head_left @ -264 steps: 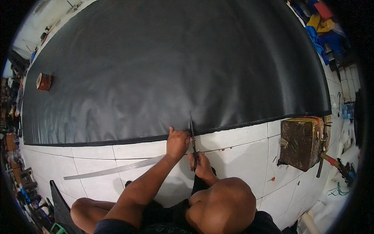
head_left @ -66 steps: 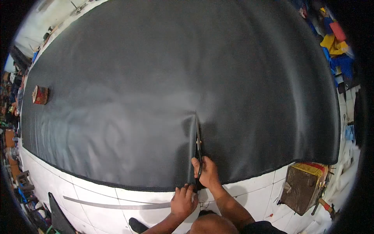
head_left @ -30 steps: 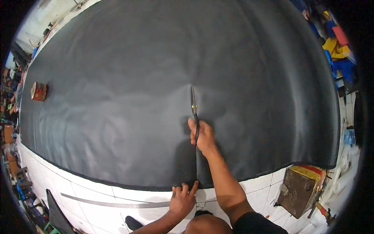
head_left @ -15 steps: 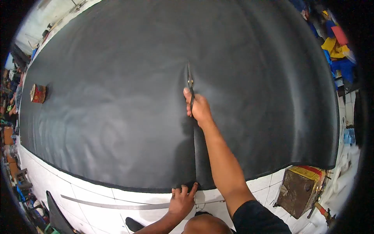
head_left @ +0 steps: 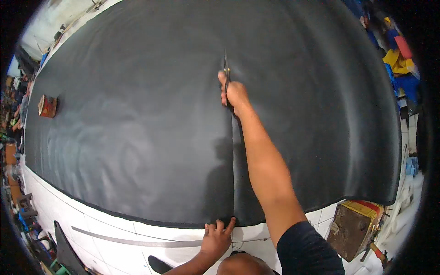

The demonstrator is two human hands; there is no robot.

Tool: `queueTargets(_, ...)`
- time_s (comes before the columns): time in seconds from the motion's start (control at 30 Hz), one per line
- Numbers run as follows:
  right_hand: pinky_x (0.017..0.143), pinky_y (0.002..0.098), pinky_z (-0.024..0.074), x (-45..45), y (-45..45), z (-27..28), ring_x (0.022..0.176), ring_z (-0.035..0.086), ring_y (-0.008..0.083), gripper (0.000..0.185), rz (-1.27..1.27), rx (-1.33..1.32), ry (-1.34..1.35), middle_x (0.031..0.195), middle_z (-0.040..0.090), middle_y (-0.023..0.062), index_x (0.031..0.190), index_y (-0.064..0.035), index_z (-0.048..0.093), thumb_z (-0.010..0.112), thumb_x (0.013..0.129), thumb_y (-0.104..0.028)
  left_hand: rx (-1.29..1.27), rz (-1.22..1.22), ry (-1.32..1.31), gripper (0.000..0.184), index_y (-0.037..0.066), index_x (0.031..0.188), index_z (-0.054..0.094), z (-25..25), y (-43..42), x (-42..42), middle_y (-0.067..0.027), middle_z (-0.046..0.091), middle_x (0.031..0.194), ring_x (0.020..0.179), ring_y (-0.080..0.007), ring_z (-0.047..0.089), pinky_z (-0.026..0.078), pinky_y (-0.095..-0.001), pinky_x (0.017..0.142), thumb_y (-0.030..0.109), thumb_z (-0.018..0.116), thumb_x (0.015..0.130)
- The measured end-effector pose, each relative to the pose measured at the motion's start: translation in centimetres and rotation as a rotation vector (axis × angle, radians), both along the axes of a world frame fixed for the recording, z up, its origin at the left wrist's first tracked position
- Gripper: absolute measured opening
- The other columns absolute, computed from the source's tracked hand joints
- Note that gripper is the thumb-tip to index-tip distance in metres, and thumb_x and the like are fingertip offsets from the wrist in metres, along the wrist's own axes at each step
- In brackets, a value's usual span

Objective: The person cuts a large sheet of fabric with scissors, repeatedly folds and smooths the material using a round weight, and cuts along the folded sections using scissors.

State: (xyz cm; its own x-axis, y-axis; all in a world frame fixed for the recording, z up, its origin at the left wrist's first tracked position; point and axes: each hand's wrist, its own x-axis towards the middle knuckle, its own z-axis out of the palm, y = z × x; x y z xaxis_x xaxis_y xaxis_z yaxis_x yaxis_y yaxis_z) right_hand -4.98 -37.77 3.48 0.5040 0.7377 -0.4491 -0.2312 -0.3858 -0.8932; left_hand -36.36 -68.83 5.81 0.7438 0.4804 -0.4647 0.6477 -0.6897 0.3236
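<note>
— In the head view, how are the dark metal scissors (head_left: 227, 70) held?
— They are gripped by the right hand (head_left: 237, 94); the broad black sheet (head_left: 137, 133) beneath is pressed at its near edge by the left hand (head_left: 217, 239), fingers spread, apparently for steadiness.

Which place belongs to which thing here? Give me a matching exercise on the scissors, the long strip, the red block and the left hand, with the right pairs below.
1. scissors
2. strip
3. red block
4. left hand

A. flat on the tiles
B. at the near edge of the sheet
C. in the right hand
D. on the sheet, toward its left end

Pairs: 1-C; 2-A; 3-D; 4-B
</note>
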Motion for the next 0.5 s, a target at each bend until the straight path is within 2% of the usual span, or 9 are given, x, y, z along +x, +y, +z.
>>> queueTargets(0.13,0.046,0.0276,0.0428,2.2,4.0,-0.6,0.047,0.052,0.0119,0.055,-0.043,0.027,0.035,0.06,0.053,0.0018,0.075,-0.0051,0.057,0.069,0.084,-0.058,0.013,-0.011,-0.009,0.077,0.026,0.149,0.037,0.0,0.3,0.1,-0.0241,0.049,0.12,0.096,-0.0472,0.054,0.056,-0.0516,0.082,0.031,0.07,0.08)
queueTargets(0.23,0.046,0.0276,0.0429,2.4,4.6,-1.6,0.048,0.052,0.0118,0.054,0.002,0.026,-0.044,0.06,0.054,0.0016,0.076,-0.0059,0.056,0.069,0.084,-0.057,-0.021,-0.044,0.028,0.078,0.026,0.149,0.037,1.1,1.1,0.3,-0.0233,0.048,0.121,0.098,-0.0465,0.053,0.057,-0.0512,0.078,0.035,0.07,0.079)
queueTargets(0.3,0.046,0.0306,0.0439,2.4,4.7,-2.2,0.05,0.055,0.015,0.058,-0.04,0.065,0.0,0.062,0.058,0.0064,0.071,-0.0019,0.058,0.066,0.086,-0.057,-0.232,0.044,-0.037,0.078,0.026,0.149,0.035,2.1,3.2,1.0,-0.0249,0.057,0.115,0.096,-0.0445,0.06,0.057,-0.0508,0.076,0.04,0.069,0.08)
queueTargets(0.37,0.047,0.0298,0.0437,2.6,4.7,-2.0,0.049,0.055,0.0143,0.057,-0.034,0.016,-0.042,0.061,0.057,0.0057,0.07,-0.0027,0.058,0.066,0.087,-0.057,-0.41,0.196,0.179,0.071,0.02,0.145,0.043,5.6,10.4,5.4,-0.0223,0.065,0.087,0.076,-0.04,0.065,0.056,-0.051,0.078,0.041,0.069,0.081)
queueTargets(0.4,0.047,0.0298,0.0436,2.5,4.6,-1.8,0.049,0.055,0.0143,0.057,-0.022,0.02,-0.054,0.06,0.057,0.0051,0.07,-0.0028,0.058,0.065,0.087,-0.057,-0.129,0.264,-0.168,0.063,0.015,0.137,0.051,3.7,13.2,6.0,-0.0176,0.065,0.07,0.062,-0.0406,0.064,0.055,-0.052,0.064,0.044,0.067,0.083)
queueTargets(0.43,0.047,0.0299,0.0435,2.4,4.4,-1.5,0.049,0.055,0.0143,0.057,-0.013,0.024,-0.067,0.059,0.056,0.0044,0.069,-0.0029,0.058,0.065,0.087,-0.057,0.005,0.357,-0.243,0.053,0.009,0.128,0.057,3.1,17.7,8.6,-0.019,0.067,0.087,0.078,-0.0392,0.066,0.054,-0.0511,0.065,0.04,0.066,0.085)
queueTargets(0.47,0.048,0.0306,0.0438,2.5,4.4,-1.6,0.048,0.055,0.015,0.058,0.011,0.026,-0.048,0.058,0.057,0.0049,0.068,-0.0029,0.058,0.064,0.088,-0.057,0.131,0.474,-0.444,0.048,0.007,0.127,0.056,2.4,21.8,11.0,-0.021,0.063,0.106,0.1,-0.0379,0.061,0.051,-0.05,0.079,0.034,0.064,0.088)
queueTargets(0.5,0.048,0.0306,0.0438,2.5,4.5,-1.2,0.048,0.055,0.015,0.058,0.012,0.043,-0.065,0.058,0.057,0.0049,0.068,-0.0029,0.058,0.064,0.088,-0.057,0.26,0.496,-0.546,0.047,0.005,0.128,0.056,1.6,26.4,13.2,-0.0217,0.055,0.124,0.119,-0.0391,0.05,0.043,-0.0495,0.099,0.029,0.064,0.089)
